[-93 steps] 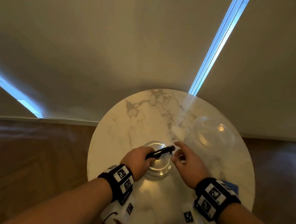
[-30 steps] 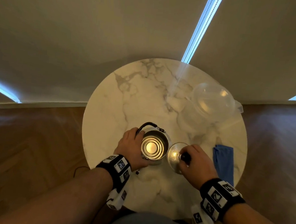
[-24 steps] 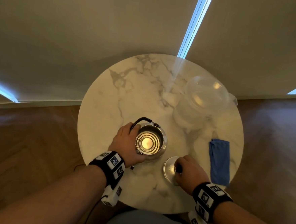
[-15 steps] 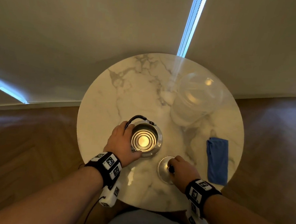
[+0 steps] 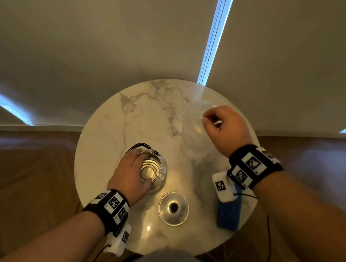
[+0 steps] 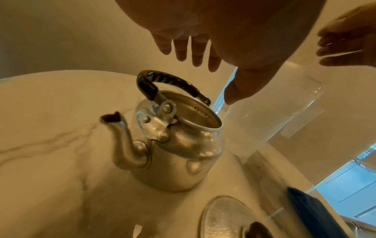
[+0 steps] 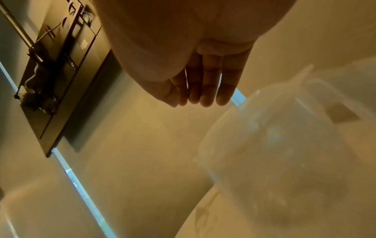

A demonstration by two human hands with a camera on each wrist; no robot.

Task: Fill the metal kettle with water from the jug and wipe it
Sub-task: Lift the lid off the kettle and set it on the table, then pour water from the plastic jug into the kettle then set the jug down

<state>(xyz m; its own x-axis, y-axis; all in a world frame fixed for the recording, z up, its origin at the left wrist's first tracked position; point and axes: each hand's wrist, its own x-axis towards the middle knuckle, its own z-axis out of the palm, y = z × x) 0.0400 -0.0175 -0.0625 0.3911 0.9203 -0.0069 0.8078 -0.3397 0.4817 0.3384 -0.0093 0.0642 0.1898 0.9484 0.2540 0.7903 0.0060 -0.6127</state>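
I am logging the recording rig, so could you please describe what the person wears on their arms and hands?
Both forearms are bare, with no sleeves or gloves. Each wrist carries a black band set with white squares printed with black square-pattern markers, also on the left wrist. A white camera block bearing another marker hangs under each band, with a thin dark cable trailing away.

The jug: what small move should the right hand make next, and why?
Probably close the right hand on the jug and lift it. The kettle stands open, its lid on the table, and the left hand is over it.
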